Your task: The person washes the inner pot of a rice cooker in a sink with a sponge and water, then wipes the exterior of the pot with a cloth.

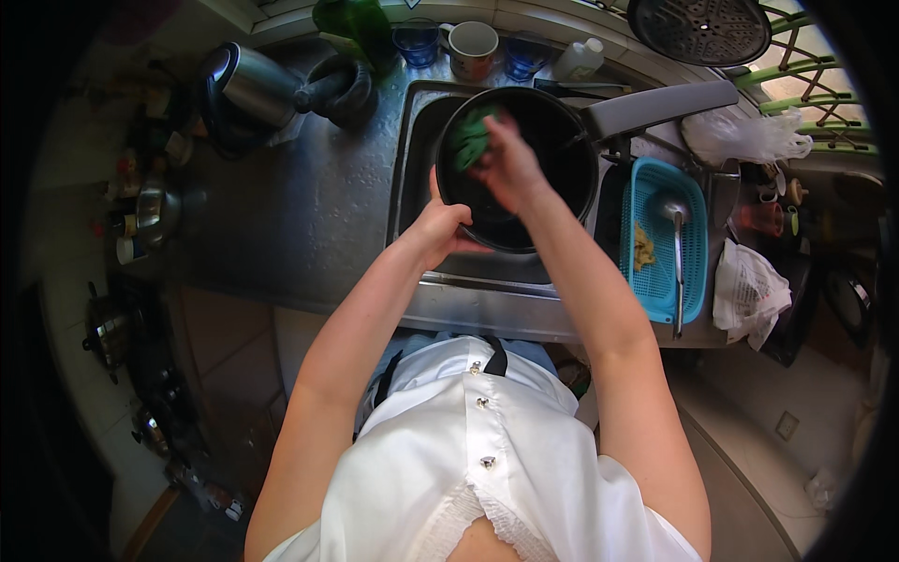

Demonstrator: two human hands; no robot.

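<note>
A dark round pan (562,190) with a long grey handle is tilted over the stainless steel sink (402,204), its handle pointing right. My left hand (446,228) grips the pan's rim at the lower left, thumb on top. Inside the pan my right hand (509,161) holds a green scouring pad or cloth (470,140) against the inner wall at the upper left; both are blurred. The tap is not seen. To the right of the sink stands a blue plastic basket (632,204) with a metal ladle (678,260) and a yellowish lump (642,247) in it.
Behind the sink stand a mug (472,53), two blue glasses (418,46), a white bottle (579,60) and a green bottle (358,31). An electric kettle (256,84) and a stone mortar with pestle (340,91) are at the back left. Plastic bags (748,137) lie at the right.
</note>
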